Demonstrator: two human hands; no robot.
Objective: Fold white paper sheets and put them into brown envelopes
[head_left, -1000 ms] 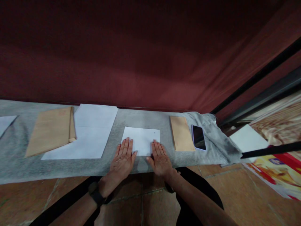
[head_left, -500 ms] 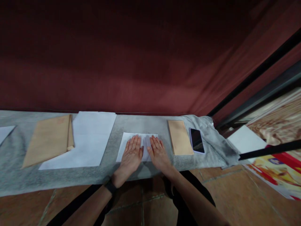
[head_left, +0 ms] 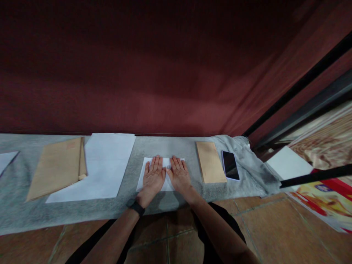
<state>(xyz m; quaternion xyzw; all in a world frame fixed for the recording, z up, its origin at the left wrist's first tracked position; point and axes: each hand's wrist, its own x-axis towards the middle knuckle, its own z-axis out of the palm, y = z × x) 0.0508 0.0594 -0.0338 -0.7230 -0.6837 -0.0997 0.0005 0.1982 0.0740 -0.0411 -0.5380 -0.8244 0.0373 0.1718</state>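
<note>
A small white sheet of paper (head_left: 140,179) lies flat on the grey cloth in front of me, mostly covered by my hands. My left hand (head_left: 154,175) rests palm down on its left half, fingers stretched out and pointing away from me. On the right half lies my right hand (head_left: 178,174), also flat with the fingers extended. The two thumbs nearly meet over the middle of the paper. Neither hand grips anything. To the right of my right hand sits a stack of brown envelopes (head_left: 211,162), with a phone (head_left: 230,165) beside it.
Large white sheets (head_left: 110,165) lie to the left, partly under brown envelopes (head_left: 57,167). Another white paper (head_left: 7,161) is at the far left. Grey cloth (head_left: 162,145) covers the surface, backed by a dark red wall (head_left: 154,91). A printed box (head_left: 327,201) stands right.
Both hands have drawn closer together over the white paper, the right one moving left, so the thumbs now nearly meet. The papers, envelopes and phone stay in place.
</note>
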